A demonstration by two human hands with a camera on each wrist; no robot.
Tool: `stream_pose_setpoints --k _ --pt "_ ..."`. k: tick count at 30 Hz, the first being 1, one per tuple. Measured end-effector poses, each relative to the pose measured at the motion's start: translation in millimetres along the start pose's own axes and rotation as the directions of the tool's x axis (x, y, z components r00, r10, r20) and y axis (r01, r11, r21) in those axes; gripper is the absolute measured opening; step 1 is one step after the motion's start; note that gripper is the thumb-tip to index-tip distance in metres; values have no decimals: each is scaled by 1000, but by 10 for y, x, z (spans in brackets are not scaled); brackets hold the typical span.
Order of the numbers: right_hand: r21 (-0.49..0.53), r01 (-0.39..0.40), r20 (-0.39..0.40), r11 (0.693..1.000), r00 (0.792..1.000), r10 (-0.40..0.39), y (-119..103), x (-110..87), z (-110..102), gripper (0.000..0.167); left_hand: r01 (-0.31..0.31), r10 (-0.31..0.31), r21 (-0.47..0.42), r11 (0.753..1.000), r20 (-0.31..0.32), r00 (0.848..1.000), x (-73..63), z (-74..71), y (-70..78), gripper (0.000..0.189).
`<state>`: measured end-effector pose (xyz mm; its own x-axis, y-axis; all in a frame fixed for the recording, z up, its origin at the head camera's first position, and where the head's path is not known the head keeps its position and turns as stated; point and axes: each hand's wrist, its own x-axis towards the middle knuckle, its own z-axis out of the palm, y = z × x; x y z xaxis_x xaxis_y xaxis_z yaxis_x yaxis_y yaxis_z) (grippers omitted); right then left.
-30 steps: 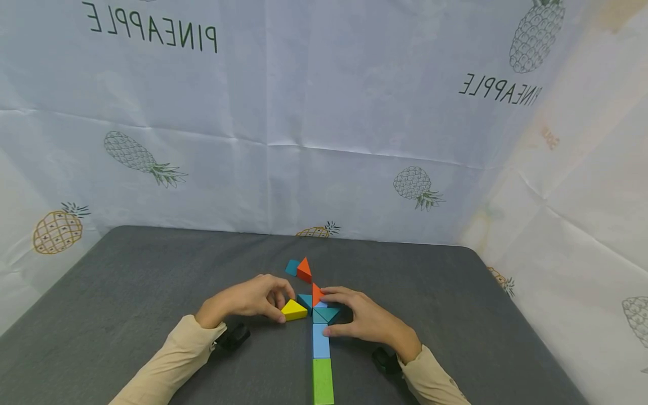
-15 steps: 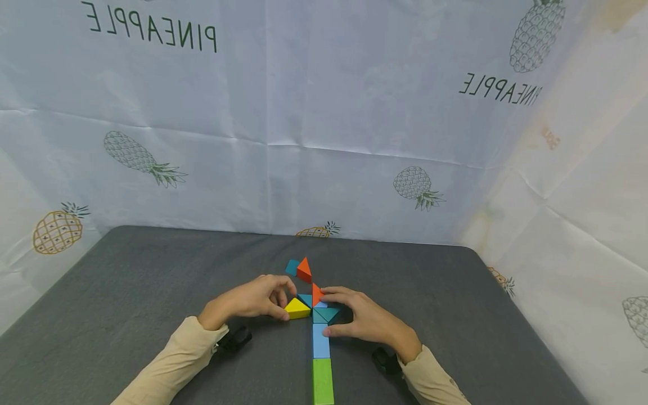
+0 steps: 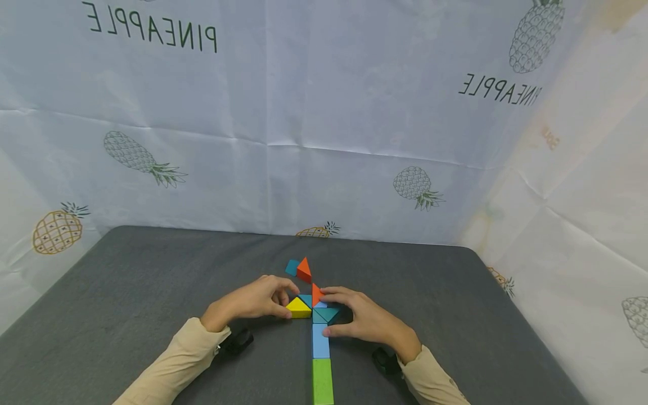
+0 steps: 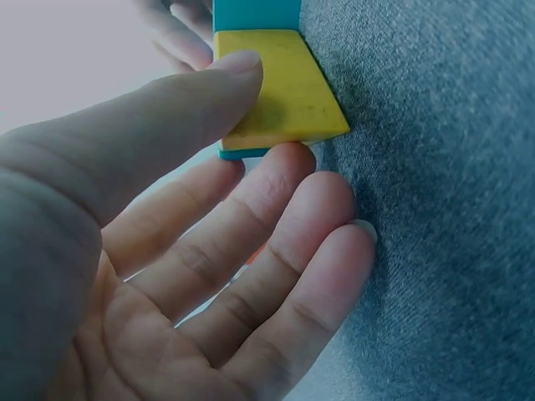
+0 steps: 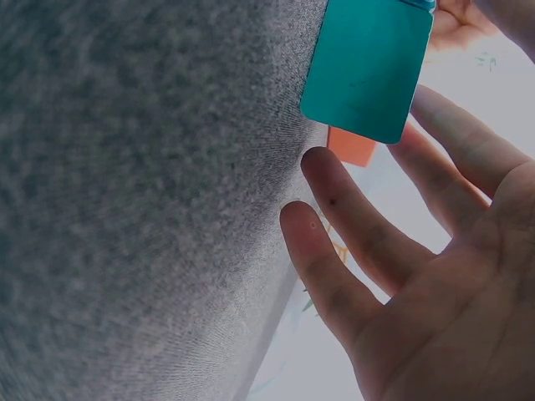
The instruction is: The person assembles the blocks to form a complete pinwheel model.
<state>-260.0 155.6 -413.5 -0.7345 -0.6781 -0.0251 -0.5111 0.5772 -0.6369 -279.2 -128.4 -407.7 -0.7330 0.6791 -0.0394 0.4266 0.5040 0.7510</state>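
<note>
Left hand pinches yellow block between thumb and fingertips, beside the block column. Right hand spread around teal block; contact hard to judge. Backdrop cloth reads PINEAPPLE twice, mirrored.

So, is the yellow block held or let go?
Held: the left hand pinches the yellow block, thumb on its face, fingertips at its edge.

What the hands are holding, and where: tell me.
Left hand pinches the yellow block by its left end. Right hand: whether it grips anything cannot be told.
</note>
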Motion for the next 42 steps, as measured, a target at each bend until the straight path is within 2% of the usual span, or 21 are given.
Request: stream_pose_setpoints --k 17,31,42 --pt "4 -8 3 1000 1000 8 -1 -5 1 66 44 -37 79 996 -80 996 11 71 55 34" --pt "0 -6 -1 1000 1000 6 0 -3 6 65 64 -56 73 995 -106 993 23 84 40 34" --pt "5 -14 3 1000 1000 14 -2 -5 9 65 58 -50 77 995 -96 994 22 80 43 36"
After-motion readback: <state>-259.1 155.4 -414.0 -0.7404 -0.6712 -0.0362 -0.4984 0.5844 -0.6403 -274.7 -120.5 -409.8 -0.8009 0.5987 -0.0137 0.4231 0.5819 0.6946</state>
